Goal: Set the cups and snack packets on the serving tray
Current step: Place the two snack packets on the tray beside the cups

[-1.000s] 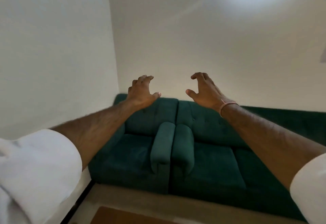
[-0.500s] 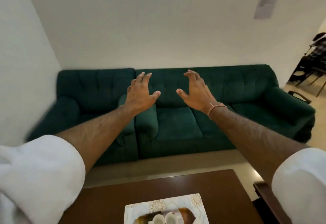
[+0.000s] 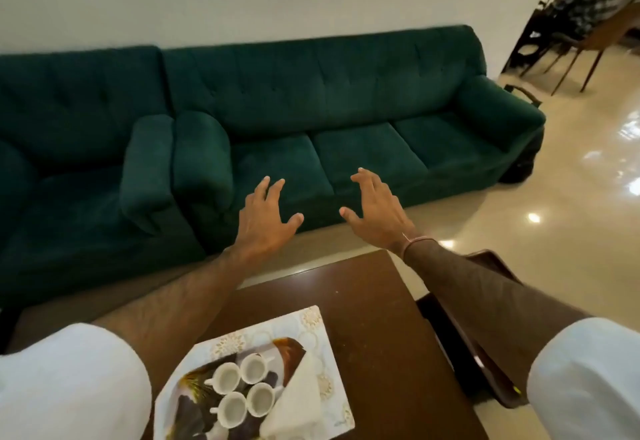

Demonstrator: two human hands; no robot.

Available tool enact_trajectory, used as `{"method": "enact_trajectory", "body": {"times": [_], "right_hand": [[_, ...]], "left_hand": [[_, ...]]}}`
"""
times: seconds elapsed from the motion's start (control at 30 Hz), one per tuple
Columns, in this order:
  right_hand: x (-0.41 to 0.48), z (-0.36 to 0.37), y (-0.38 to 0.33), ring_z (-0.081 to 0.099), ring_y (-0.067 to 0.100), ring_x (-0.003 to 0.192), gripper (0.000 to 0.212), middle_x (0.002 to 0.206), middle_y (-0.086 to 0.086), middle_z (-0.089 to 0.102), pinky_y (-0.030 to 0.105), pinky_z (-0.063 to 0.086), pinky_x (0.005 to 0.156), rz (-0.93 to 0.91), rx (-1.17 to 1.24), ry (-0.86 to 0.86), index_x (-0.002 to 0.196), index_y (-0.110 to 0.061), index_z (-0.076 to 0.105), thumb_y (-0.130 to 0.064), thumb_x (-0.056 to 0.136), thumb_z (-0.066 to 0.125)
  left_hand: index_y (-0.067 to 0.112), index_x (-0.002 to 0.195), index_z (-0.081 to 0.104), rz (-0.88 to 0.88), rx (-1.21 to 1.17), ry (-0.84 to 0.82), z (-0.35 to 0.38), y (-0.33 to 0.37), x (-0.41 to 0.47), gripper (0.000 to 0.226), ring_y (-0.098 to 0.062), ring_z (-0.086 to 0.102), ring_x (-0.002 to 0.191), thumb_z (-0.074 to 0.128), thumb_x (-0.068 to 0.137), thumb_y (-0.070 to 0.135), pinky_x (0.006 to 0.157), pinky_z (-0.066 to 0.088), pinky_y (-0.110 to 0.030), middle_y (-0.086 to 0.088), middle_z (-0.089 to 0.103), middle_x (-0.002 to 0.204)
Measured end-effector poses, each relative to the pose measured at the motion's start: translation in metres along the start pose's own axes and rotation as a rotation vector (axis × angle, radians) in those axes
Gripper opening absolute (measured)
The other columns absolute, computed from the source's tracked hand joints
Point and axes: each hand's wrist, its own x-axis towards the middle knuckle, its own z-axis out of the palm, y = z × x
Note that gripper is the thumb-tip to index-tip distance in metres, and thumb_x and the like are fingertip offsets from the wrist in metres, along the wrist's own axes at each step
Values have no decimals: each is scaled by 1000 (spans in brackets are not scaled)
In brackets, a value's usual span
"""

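Left hand (image 3: 265, 220) and right hand (image 3: 375, 213) raised over the dark wooden table (image 3: 381, 318), fingers spread, holding nothing (four white cups (image 3: 242, 391) sit on the patterned tray (image 3: 311, 322)).

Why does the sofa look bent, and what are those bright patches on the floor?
In the head view, the wide-angle lens bows the green sofa and tilts the wall; the glossy floor mirrors ceiling lights as glare spots; the chairs at top right are smeared by blur; both hands and the cups stay fairly sharp.
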Motion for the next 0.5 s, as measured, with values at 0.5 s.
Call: {"method": "enact_trajectory", "body": {"times": [0.5], "right_hand": [[-110, 70, 333, 38, 31, 137, 67, 158, 6, 29, 55, 39, 108, 429, -47, -173, 147, -15, 32, -38, 91, 62]], "left_hand": [[25, 155, 26, 121, -53, -452, 348, 127, -25, 80, -29, 20, 149, 67, 88, 43, 118, 26, -55, -5, 20, 164]]}}
